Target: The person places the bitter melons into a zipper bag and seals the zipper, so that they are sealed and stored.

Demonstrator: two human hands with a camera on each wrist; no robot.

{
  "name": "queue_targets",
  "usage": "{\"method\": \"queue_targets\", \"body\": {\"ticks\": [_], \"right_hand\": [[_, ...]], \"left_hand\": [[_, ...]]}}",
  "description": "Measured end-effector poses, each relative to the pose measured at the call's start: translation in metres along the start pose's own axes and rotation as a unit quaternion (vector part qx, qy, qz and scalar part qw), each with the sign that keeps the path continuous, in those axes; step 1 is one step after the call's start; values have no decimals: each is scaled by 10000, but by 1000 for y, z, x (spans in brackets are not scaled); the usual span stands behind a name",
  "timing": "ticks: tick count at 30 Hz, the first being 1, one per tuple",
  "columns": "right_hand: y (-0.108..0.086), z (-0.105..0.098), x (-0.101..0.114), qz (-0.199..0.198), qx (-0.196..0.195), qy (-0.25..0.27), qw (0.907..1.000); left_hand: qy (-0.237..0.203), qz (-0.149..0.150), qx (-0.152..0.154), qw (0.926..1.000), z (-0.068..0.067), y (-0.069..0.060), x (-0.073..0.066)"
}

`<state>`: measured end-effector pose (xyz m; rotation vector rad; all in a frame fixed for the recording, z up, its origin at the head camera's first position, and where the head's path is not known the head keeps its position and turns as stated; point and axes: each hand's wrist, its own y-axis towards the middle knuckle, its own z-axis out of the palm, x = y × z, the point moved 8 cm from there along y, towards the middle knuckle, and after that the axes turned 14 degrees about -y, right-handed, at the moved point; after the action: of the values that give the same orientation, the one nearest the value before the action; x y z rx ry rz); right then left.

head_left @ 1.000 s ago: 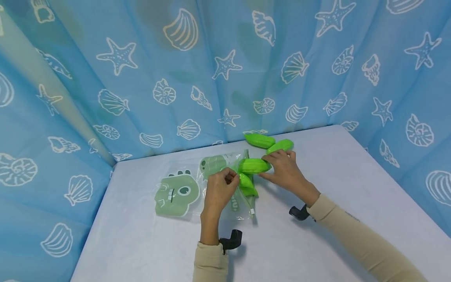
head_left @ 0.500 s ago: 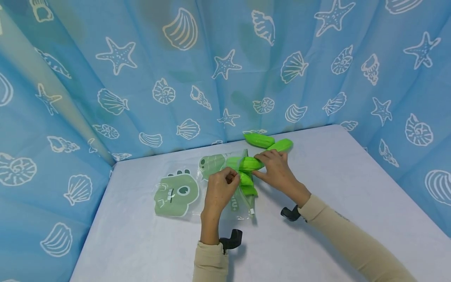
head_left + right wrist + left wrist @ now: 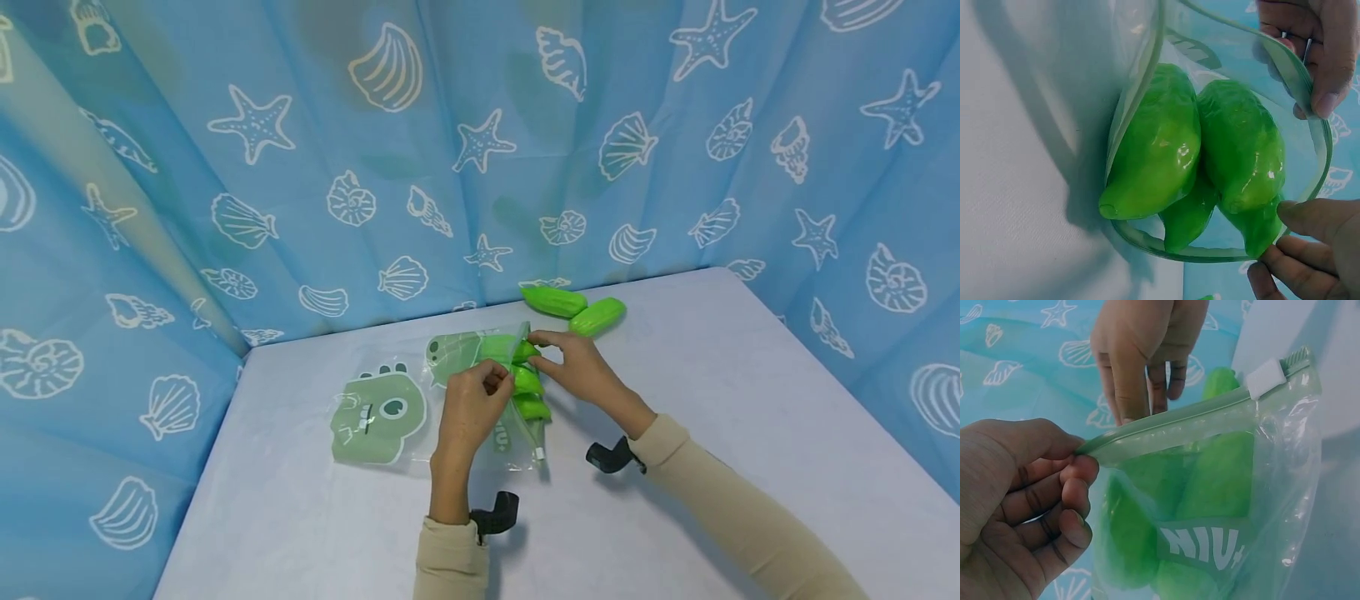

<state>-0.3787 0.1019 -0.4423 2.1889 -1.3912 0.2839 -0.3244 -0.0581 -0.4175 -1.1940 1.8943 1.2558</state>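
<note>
A clear zip bag with green monster prints (image 3: 378,417) lies on the table, its mouth facing right. The left hand (image 3: 471,404) pinches the upper edge of the mouth; in the left wrist view that hand (image 3: 1035,500) grips the green zip strip (image 3: 1172,419). Several green vegetable-like pieces (image 3: 1160,150) sit inside the mouth. The right hand (image 3: 581,371) is at the opening; in the right wrist view its thumb and fingers (image 3: 1310,250) touch the tip of one piece (image 3: 1260,225) at the bag's rim.
Two more green pieces (image 3: 553,301) (image 3: 597,317) lie behind the right hand, near the table's back edge. A blue curtain with shell prints (image 3: 480,167) stands behind the table (image 3: 675,517). A white slider (image 3: 1266,378) is on the zip strip.
The right hand has moved left with a green piece, which has slid into the bag beside the others. The left hand has kept its hold on the bag's edge.
</note>
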Motion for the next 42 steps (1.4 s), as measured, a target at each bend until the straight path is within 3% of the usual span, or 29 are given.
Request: {"method": "queue_targets", "body": {"ticks": [5, 12, 16, 27, 42], "right_hand": [[-4, -1, -6, 170, 152, 225, 9995], [-8, -16, -23, -134, -294, -194, 9993], [-5, -26, -42, -47, -372, -444, 9983], [7, -37, -110, 460, 147, -1399, 9890], [23, -30, -156, 732, 716, -1824, 9779]], "left_hand": [[-48, -30, -8, 10000, 0, -1, 1], [-5, -88, -36, 10000, 0, -1, 2], [-12, -76, -34, 10000, -2, 1, 2], [-70, -119, -26, 9999, -2, -1, 4], [-43, -216, 44, 9997, -1, 0, 6]]}}
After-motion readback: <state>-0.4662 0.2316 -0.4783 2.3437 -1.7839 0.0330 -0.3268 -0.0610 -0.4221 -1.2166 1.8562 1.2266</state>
